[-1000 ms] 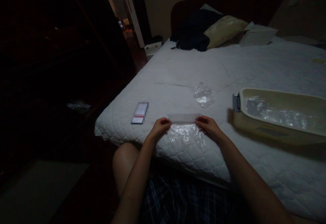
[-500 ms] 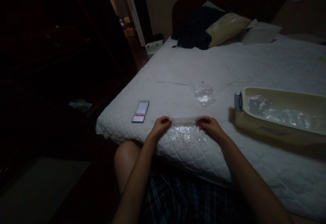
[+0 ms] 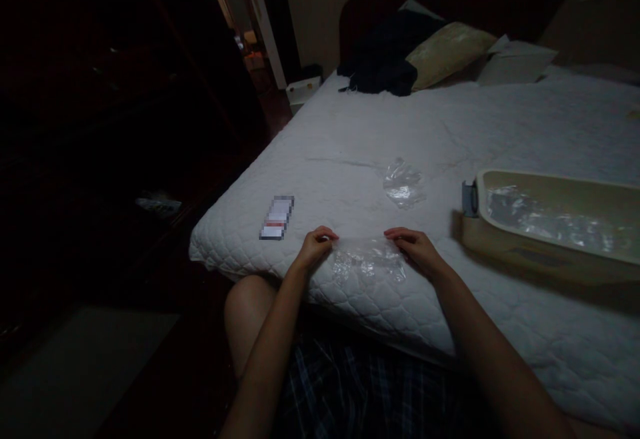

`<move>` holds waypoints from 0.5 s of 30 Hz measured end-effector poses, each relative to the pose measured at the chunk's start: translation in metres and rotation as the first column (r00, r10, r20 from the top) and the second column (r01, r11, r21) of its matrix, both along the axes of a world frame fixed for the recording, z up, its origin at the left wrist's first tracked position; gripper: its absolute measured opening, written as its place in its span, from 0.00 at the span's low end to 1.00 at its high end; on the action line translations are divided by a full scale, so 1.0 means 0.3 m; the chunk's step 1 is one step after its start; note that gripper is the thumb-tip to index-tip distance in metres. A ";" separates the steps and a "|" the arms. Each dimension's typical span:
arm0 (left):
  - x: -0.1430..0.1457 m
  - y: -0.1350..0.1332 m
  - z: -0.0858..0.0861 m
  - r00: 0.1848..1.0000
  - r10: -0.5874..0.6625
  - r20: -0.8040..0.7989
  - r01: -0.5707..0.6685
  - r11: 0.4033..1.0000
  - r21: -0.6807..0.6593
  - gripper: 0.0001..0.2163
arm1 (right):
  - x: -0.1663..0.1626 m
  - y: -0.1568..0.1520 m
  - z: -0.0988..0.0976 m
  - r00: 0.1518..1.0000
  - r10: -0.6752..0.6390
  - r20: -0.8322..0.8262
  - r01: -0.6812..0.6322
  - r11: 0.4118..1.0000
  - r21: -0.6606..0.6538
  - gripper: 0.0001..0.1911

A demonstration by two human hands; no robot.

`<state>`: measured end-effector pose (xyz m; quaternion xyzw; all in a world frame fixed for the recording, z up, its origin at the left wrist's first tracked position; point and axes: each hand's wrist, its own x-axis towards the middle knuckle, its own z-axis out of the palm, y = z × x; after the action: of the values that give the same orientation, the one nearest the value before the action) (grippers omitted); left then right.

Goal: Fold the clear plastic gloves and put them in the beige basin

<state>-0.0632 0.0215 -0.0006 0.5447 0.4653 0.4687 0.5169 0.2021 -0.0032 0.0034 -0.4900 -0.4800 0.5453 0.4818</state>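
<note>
A clear plastic bag lies flat near the front edge of a white quilted mattress. My left hand pinches its left upper corner with curled fingers. My right hand rests on its right upper corner, fingers bent down onto the plastic. A second, crumpled clear bag lies farther back on the mattress. To the right stands a beige tub with more clear plastic inside.
A small flat card or box lies left of my hands. Dark clothing, a tan pillow and a white pillow sit at the headboard. The floor to the left is dark; my knee is under the mattress edge.
The bag's raised top strip has been brought down toward me and pressed flat, so the bag now looks shorter. Both hands stayed at its corners.
</note>
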 end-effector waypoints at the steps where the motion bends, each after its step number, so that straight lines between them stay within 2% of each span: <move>1: -0.002 0.000 -0.001 1.000 -0.010 -0.010 0.010 1.000 0.008 0.05 | -0.001 -0.001 0.002 1.000 0.002 -0.004 -0.002 1.000 -0.010 0.07; 6: -0.014 -0.010 0.024 0.988 -0.125 -0.088 0.129 0.991 0.038 0.06 | -0.010 -0.008 0.008 1.000 -0.011 0.018 0.013 0.996 -0.084 0.13; 9: -0.030 -0.019 0.059 0.972 -0.192 -0.138 0.191 0.981 -0.018 0.10 | -0.017 -0.010 0.011 0.999 -0.033 0.030 0.036 0.996 -0.082 0.14; 12: -0.043 -0.024 0.099 0.961 -0.131 -0.243 0.133 0.991 -0.009 0.13 | -0.018 -0.011 0.016 0.993 -0.092 0.079 0.095 0.995 -0.041 0.16; 15: -0.034 -0.036 0.143 0.897 0.002 -0.442 0.062 0.990 0.129 0.09 | -0.022 -0.023 0.040 0.928 -0.206 0.311 0.174 0.977 0.127 0.13</move>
<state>-0.0734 0.0108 0.0423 0.6784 0.5279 0.3566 0.3661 0.1956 -0.0101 0.0155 -0.5926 -0.5286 0.3848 0.4706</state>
